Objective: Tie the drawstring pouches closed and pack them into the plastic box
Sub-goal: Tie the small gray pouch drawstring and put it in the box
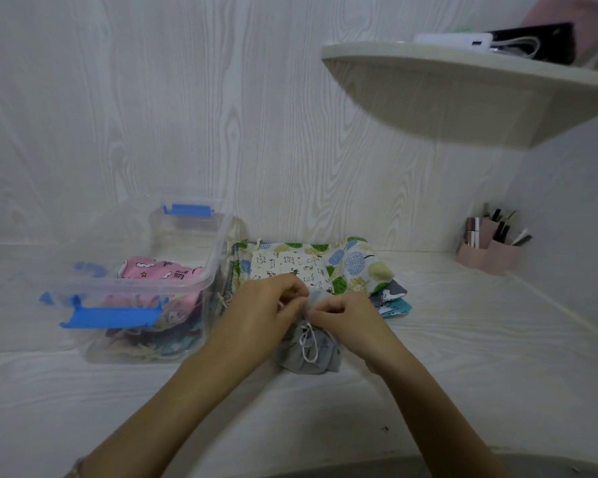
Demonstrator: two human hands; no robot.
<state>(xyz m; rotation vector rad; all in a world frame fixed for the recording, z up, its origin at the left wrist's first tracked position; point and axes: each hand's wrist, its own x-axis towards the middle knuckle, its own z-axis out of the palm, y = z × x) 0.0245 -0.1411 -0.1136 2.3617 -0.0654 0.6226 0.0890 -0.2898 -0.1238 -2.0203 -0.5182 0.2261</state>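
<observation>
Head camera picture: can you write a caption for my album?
Left hand and right hand pinch the white drawstring of a grey pouch beside the plastic box of packed pouches.

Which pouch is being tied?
The plain grey pouch, its neck pinched by left hand and right hand; printed ones lie stacked behind or in the plastic box.

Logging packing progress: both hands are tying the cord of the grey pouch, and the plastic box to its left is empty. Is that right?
Not quite. The head view shows the plastic box already holds pouches, a pink pouch on top. The rest stands: the left hand and right hand pinch the cord of the grey pouch, box to its left.
</observation>
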